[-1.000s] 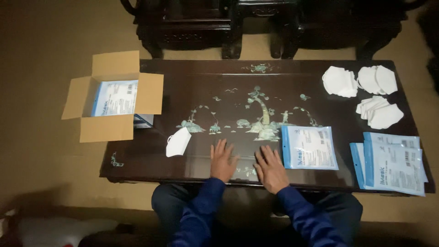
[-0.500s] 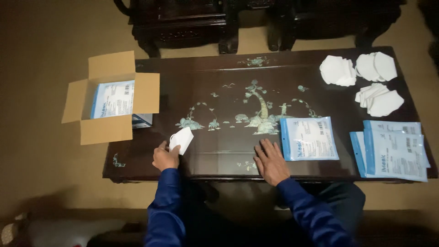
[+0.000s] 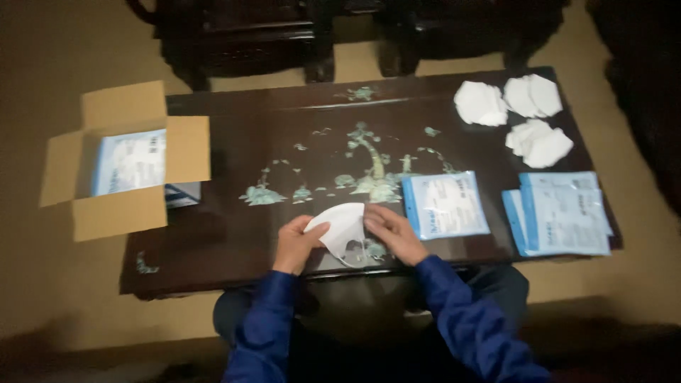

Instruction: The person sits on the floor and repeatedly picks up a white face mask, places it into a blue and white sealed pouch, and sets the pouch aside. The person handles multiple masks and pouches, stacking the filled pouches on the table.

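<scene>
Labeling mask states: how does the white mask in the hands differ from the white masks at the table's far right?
The held mask is single and gripped by the left hand and right hand; the far masks lie loose in three small piles, untouched. The held mask sits at the near edge of the table; the piles sit at the far right corner. Both are white and folded flat.

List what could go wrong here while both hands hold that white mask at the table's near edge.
1. The white mask is held by the left hand and right hand right at the near edge of the dark table; a loose grip could let it drop to the floor.
2. The single blue pouch lies just beside the right hand; a sideways move might push it.
3. The cardboard box overhangs the table's left end and might tip if bumped.
</scene>
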